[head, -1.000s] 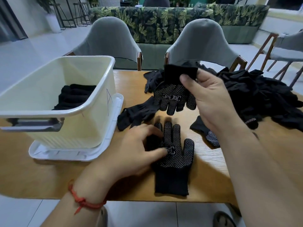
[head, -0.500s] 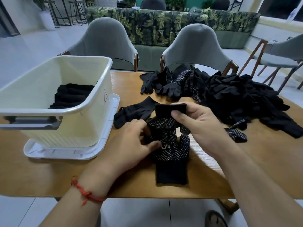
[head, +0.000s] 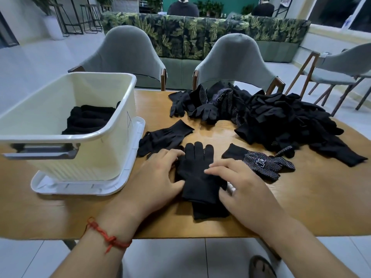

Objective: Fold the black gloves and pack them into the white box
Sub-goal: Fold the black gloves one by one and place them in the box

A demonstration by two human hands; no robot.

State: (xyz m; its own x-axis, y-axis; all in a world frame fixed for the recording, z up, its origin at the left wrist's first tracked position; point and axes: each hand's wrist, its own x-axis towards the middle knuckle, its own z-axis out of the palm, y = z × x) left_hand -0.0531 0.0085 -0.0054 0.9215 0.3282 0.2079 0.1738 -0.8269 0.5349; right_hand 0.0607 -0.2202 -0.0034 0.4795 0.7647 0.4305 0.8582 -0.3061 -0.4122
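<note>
On the table [head: 301, 207], left fingers [head: 170, 155] and right fingers [head: 219, 167] touch stacked gloves [head: 197, 178].

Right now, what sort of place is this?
Likely a café or lounge, not a workshop: leaf-print sofa, grey shell chairs at a wooden table, bar stools at the back.

Place: looked like a cafe or lounge sort of hangout, not a home
Seating: a leaf-print sofa [head: 192, 37] ran along the back, and grey shell chairs [head: 128, 51] were pulled up to a wooden table [head: 301, 207]
Back corner: tall bar stools [head: 90, 19] and plants [head: 208, 6] stood there
Crowd: people [head: 182, 8] sat behind the sofa
Floor: pale tiles [head: 30, 63]
</note>
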